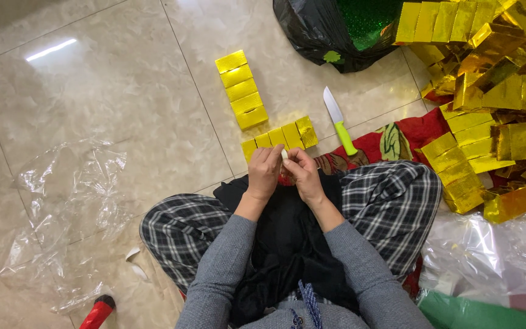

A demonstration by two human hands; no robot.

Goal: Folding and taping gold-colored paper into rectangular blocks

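A small white piece (285,155) is pinched between the fingers of the left hand (265,172) and right hand (302,173), above the lap. Just beyond lie gold blocks (280,137); the knife (339,120) farther right could nick a careless reaching hand.

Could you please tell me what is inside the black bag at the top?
The black bag shows glittery green material at its opening. Anything deeper is hidden by the bag's folds and the gold boxes beside it.
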